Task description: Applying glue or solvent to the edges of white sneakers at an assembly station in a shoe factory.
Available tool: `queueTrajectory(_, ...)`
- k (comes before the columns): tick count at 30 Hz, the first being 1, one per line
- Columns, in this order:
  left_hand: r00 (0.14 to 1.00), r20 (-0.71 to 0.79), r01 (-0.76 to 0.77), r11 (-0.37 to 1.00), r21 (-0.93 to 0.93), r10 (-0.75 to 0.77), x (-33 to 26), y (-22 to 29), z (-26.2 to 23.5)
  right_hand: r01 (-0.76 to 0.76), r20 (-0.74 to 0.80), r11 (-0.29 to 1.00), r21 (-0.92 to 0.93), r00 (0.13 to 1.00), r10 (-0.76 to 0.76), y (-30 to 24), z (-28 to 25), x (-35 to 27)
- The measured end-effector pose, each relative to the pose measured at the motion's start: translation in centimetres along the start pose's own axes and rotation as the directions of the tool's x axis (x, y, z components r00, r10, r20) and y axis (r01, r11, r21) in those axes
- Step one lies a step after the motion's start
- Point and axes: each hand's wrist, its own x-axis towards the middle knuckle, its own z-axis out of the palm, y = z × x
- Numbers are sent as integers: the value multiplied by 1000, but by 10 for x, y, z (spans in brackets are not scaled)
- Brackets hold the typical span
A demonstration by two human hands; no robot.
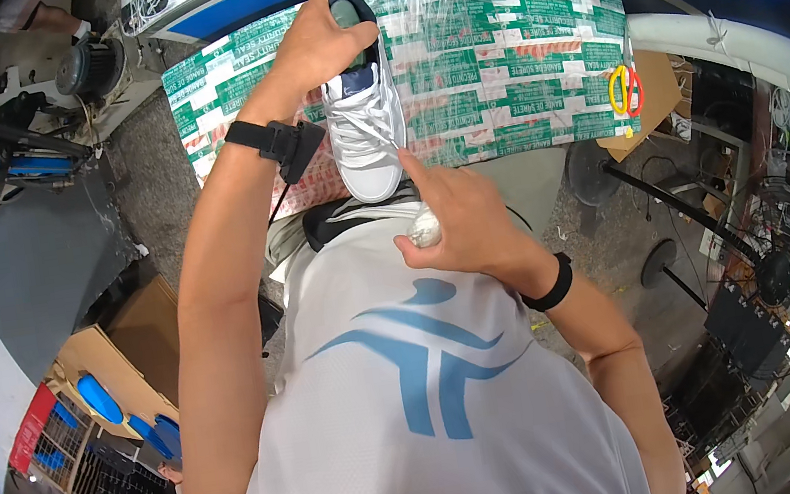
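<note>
A white lace-up sneaker (365, 135) with a dark blue collar rests on the table, its toe toward me. Around its heel end my left hand (318, 40) is closed, thumb over the collar opening. My right hand (471, 211) is beside the toe, its index fingertip at the shoe's right side by the laces. Between that hand's thumb and palm sits a crumpled whitish wad (425, 229), partly hidden by the fingers; its material is hard to make out.
Green-and-white printed tape under clear film covers the tabletop (493, 82). Scissors (626, 90) with yellow and red handles lie at its right edge. Beyond the far edge runs a blue and white machine frame (231, 12). A cardboard box (652, 100) stands at the right.
</note>
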Motion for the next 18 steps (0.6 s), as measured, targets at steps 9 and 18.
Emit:
queueTrajectory(9, 995, -103, -41, 947, -318, 8, -42, 7, 8, -206, -253, 969, 134, 939, 234, 44, -12, 26)
queueTrajectory(18, 978, -123, 25, 685, -728, -167, -98, -55, -13, -267, -477, 954, -135, 862, 173, 192, 2, 63)
